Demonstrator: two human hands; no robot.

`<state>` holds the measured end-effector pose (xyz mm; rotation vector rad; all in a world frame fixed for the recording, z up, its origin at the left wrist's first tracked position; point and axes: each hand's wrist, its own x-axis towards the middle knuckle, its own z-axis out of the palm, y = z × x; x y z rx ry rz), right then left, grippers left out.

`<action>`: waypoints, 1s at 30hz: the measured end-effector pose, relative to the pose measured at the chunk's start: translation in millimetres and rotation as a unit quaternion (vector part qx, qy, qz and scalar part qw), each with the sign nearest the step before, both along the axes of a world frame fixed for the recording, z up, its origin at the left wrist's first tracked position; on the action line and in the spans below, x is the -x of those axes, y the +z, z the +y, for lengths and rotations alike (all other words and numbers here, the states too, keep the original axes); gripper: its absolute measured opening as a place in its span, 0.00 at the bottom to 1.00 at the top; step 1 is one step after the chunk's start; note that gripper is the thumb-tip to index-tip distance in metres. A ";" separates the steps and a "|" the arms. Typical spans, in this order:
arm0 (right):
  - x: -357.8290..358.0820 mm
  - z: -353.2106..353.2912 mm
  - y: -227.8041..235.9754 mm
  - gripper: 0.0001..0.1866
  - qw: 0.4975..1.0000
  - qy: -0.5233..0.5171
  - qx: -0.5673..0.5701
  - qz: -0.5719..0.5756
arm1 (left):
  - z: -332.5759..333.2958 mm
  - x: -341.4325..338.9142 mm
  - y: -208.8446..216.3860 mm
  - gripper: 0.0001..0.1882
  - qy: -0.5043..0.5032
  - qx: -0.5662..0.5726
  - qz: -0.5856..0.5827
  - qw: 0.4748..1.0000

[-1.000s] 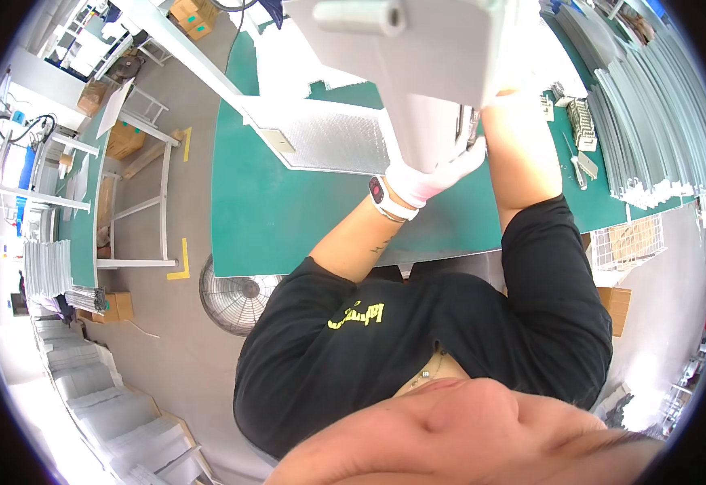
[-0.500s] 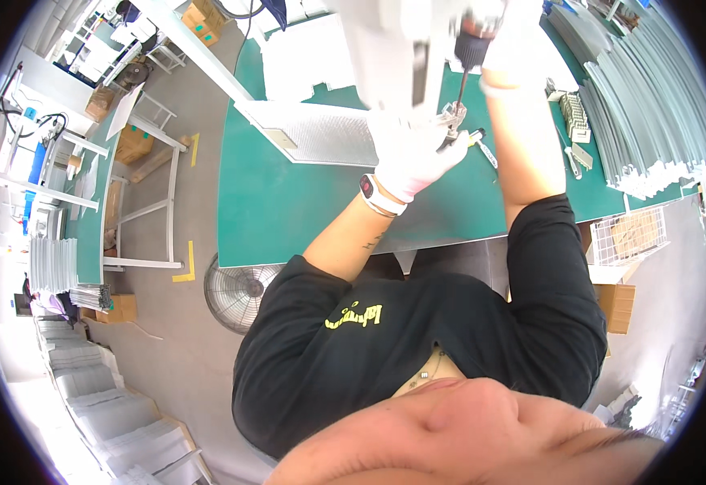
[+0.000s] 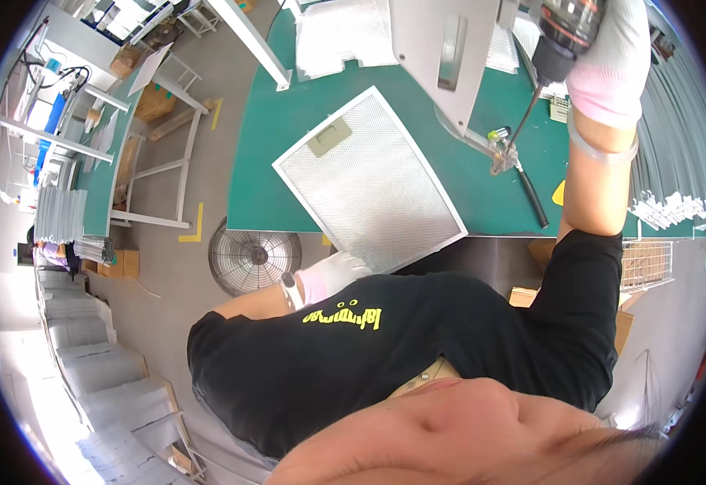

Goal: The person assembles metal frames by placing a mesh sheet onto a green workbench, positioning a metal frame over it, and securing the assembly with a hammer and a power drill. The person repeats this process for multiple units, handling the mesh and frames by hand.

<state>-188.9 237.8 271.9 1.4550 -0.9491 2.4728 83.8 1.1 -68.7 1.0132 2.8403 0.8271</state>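
Observation:
A silver mesh filter panel [image 3: 393, 194] with a pale frame and a beige latch plate lies slanted across the green table, its near corner at the front edge. My left hand [image 3: 337, 275], in a white glove with a pink cuff, grips the panel's near edge close to my body; the fingertips are partly hidden. At the upper right, my gloved right hand [image 3: 621, 56] is closed round a power drill [image 3: 567, 32] with a long thin bit. The bit points down at a small metal clamp [image 3: 500, 153] on the grey metal stand [image 3: 442, 61].
A pen-like black tool [image 3: 532, 194] lies right of the clamp. Clear plastic sheets [image 3: 341, 36] rest at the back left, and stacked grey panels [image 3: 668, 145] line the right. A round floor fan [image 3: 256, 257] stands below the table's left edge.
My left hand has left the clamp area and come back to the table's front edge. The mesh panel has turned and come nearer. My right hand and the drill appear farther right.

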 end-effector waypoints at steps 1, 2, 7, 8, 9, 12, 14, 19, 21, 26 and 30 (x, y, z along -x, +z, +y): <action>1.4 0.9 -4.6 0.16 0.999 0.021 -0.014 -0.031 | 0.9 14.6 18.4 0.06 -0.023 0.009 0.086 0.996; 3.5 2.0 -9.4 0.16 0.997 0.039 -0.029 -0.063 | 2.7 42.1 47.1 0.05 -0.049 0.015 0.172 0.984; -4.8 -4.5 -25.7 0.15 0.985 0.049 -0.026 -0.163 | -29.0 112.0 87.9 0.31 0.486 0.009 0.321 0.813; -9.6 -6.2 -23.9 0.15 0.988 0.024 -0.035 -0.151 | -29.7 119.9 75.2 0.26 0.496 -0.043 0.214 0.840; -9.8 -8.4 -23.9 0.15 0.988 0.019 -0.039 -0.151 | -20.9 127.3 65.8 0.21 0.500 -0.097 0.104 0.854; -6.4 -11.5 -28.5 0.16 0.986 0.020 -0.037 -0.163 | 31.6 136.7 99.5 0.11 0.375 -0.095 0.227 0.894; -18.2 -11.5 -21.3 0.17 0.989 -0.004 -0.040 -0.141 | 68.9 134.7 130.4 0.08 0.282 -0.120 0.222 0.926; -22.4 -9.4 -25.5 0.20 0.991 0.025 -0.062 -0.117 | 105.8 126.8 136.7 0.21 0.166 -0.160 0.221 0.948; -26.8 -4.5 -28.6 0.22 0.987 0.022 -0.076 -0.140 | 109.3 125.0 145.0 0.19 0.175 -0.160 0.266 0.934; -25.4 2.3 -44.5 0.29 0.993 -0.002 -0.070 -0.093 | 113.4 118.7 149.3 0.18 0.176 -0.128 0.223 0.950; -20.3 3.0 -50.5 0.34 0.990 0.051 -0.023 -0.127 | 117.7 121.1 149.6 0.15 0.163 -0.155 0.234 0.946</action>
